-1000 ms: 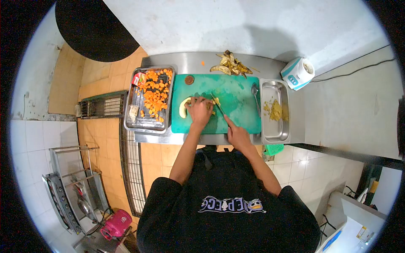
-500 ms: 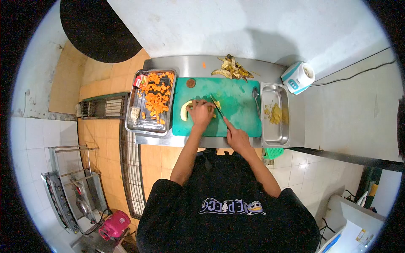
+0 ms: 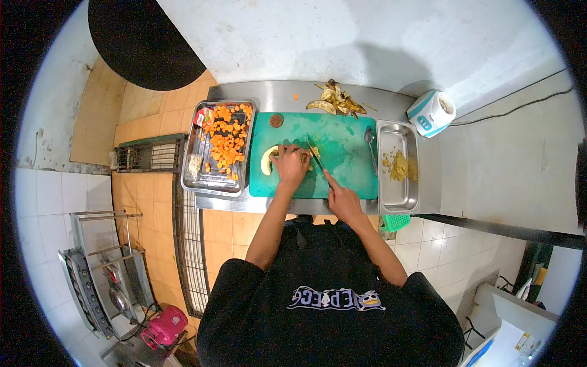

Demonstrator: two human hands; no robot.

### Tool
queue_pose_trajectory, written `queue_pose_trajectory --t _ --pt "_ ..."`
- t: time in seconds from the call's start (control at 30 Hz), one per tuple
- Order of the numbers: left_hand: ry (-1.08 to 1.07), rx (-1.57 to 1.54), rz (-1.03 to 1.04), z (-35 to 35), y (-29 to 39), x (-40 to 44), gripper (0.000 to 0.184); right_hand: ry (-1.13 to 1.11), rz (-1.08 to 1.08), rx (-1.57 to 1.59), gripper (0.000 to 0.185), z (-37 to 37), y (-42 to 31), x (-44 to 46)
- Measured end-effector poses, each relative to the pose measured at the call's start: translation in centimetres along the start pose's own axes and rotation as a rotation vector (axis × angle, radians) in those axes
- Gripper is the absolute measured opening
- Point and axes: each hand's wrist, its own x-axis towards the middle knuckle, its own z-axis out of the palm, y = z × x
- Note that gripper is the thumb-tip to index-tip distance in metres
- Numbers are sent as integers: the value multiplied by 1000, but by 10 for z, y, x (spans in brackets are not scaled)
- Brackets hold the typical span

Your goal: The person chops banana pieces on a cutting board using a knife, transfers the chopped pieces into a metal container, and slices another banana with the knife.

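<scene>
My right hand (image 3: 344,201) is closed on the handle of a knife (image 3: 317,158), whose blade slants up and left over the green cutting board (image 3: 351,177). Small yellow pieces (image 3: 315,150) lie beside the blade. My left hand (image 3: 293,164) presses down with bent fingers just left of the knife, on a yellowish piece mostly hidden under the fingertips. A peeled banana (image 3: 266,161) lies on the board against the left side of that hand. Near the board's top left sits a round brown item (image 3: 276,120), and a spoon (image 3: 371,147) rests along the right edge.
On the left is a metal tray (image 3: 187,160) with carrot pieces (image 3: 227,147) and a red packet (image 3: 202,117). Banana peels (image 3: 335,100) lie behind the board. To the right stand a steel pan (image 3: 387,199) with yellow pieces and a white-and-teal appliance (image 3: 431,112).
The whole view has shifted slightly, so the counter appears a little lower than one second ago. Both hands keep nearly the same place on the board, with the knife still beside the left fingers.
</scene>
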Motion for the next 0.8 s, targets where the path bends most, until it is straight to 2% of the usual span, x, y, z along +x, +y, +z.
queue_pose_trajectory --t 0.13,0.4,0.5,0.57,0.8 --pt "-3 -1 -4 0 1 1 9 14 -8 -9 68 1 3 0" --pt "8 -48 -6 -12 5 -1 29 27 -2 41 69 1 3 -1" --pt "10 -20 28 -9 -2 -2 27 56 35 74 64 -3 -1 0" --pt "-24 1 21 -7 -1 -1 27 -22 58 26 64 -8 -1 3" --pt "-52 11 42 6 -2 3 24 10 28 86 64 -18 4 6"
